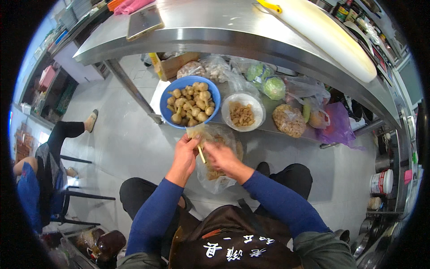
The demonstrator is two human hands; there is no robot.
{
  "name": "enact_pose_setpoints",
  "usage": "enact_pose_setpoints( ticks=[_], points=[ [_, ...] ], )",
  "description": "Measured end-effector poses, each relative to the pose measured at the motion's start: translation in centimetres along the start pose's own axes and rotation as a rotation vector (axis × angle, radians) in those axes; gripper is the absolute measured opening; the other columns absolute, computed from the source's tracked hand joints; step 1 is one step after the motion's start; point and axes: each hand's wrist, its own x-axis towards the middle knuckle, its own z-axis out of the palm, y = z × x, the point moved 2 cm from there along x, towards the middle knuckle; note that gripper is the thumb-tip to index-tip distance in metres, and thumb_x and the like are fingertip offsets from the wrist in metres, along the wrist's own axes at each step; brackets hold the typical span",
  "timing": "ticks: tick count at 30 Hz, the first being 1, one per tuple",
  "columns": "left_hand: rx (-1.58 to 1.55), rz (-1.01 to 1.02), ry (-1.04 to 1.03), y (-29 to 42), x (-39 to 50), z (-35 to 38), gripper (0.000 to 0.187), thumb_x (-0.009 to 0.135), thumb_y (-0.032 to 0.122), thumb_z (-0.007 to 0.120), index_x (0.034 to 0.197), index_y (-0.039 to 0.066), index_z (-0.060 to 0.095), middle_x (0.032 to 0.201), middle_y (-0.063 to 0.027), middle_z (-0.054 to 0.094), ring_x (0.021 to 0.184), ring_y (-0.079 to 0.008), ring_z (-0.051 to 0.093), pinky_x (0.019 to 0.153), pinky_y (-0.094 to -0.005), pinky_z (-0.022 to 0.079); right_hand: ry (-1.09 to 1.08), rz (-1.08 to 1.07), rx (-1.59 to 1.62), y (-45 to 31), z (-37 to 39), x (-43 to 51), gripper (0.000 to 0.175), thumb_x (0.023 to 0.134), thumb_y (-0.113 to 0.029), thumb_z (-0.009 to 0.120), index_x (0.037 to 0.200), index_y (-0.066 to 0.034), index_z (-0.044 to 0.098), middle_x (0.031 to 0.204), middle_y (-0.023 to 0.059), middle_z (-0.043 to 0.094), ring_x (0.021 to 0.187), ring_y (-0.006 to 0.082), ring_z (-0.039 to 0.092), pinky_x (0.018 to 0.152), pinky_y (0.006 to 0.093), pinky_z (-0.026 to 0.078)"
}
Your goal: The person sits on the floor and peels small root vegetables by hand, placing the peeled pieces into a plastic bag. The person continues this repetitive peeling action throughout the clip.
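Note:
My left hand (184, 153) grips a garlic bulb; its pale papery skin (196, 130) sticks up past the fingers and its cut stalk (201, 154) points back toward me. Close beside the stalk is my right hand (223, 158), blurred, and whether its fingers pinch anything is unclear. Beneath both hands a clear plastic bag (220, 188) with brownish scraps rests on the floor. Just beyond them stands a blue bowl (216, 107) heaped with whole garlic bulbs (191, 102). Right of it, a white bowl (260, 112) contains loose peeled cloves (241, 114).
A steel table (201, 37) overhangs the low shelf, with a phone (144, 23) and a white cutting board (322, 37) on top. Bagged cloves (289, 120), wrapped cabbages (273, 87) and a purple bag (336, 124) occupy the shelf. A seated person's leg (69, 131) is at left.

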Motion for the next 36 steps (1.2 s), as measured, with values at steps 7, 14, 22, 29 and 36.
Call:
enact_pose_setpoints(
  ticks=[7,14,22,29,36],
  points=[
    [0.391,0.133,-0.019,-0.5,-0.1,0.3,0.021,0.107,0.016,0.063,0.122,0.002,0.064,0.101,-0.0034,0.070,0.085,-0.0126,0.065,0.072,-0.0278,0.054,0.192,-0.577,-0.497,-0.3,0.6,0.6,0.037,0.109,-0.033,0.055,0.110,0.0013,0.067,0.099,0.0246,0.072,0.093,0.0413,0.069,0.082,0.0471,0.053],
    [0.352,0.038,-0.070,0.0,-0.8,1.0,0.014,0.109,0.019,0.058,0.112,0.007,0.063,0.087,0.0022,0.063,0.066,-0.0068,0.055,0.053,-0.0244,0.043,0.210,-0.653,-0.692,-0.9,0.0,0.2,0.038,0.108,-0.034,0.054,0.102,0.0025,0.062,0.096,0.0309,0.069,0.096,0.0508,0.066,0.082,0.0554,0.051],
    [0.160,0.027,-0.081,0.5,-1.0,1.2,0.016,0.106,0.019,0.064,0.109,0.004,0.064,0.086,-0.0027,0.066,0.063,-0.0112,0.059,0.052,-0.0272,0.046,0.196,-0.680,-0.605,-1.6,0.8,-0.1,0.036,0.108,-0.032,0.054,0.101,0.0022,0.060,0.097,0.0319,0.069,0.094,0.0522,0.065,0.080,0.0545,0.051],
    [-0.117,-0.206,-0.202,1.7,-1.1,0.4,0.020,0.105,0.020,0.063,0.112,0.001,0.066,0.092,-0.0093,0.072,0.067,-0.0188,0.067,0.053,-0.0310,0.053,-0.106,-0.493,-0.402,-3.2,-0.7,0.0,0.033,0.111,-0.031,0.054,0.097,-0.0020,0.058,0.085,0.0097,0.062,0.079,0.0204,0.059,0.073,0.0387,0.050],
    [-0.055,-0.058,-0.106,1.4,-1.5,1.7,0.021,0.105,0.016,0.060,0.116,-0.001,0.066,0.099,-0.0117,0.074,0.074,-0.0230,0.072,0.057,-0.0339,0.058,-0.134,-0.325,-0.216,-2.1,-1.1,0.6,0.030,0.111,-0.029,0.055,0.096,-0.0029,0.060,0.088,0.0039,0.064,0.078,0.0192,0.061,0.070,0.0369,0.050]
  ],
)
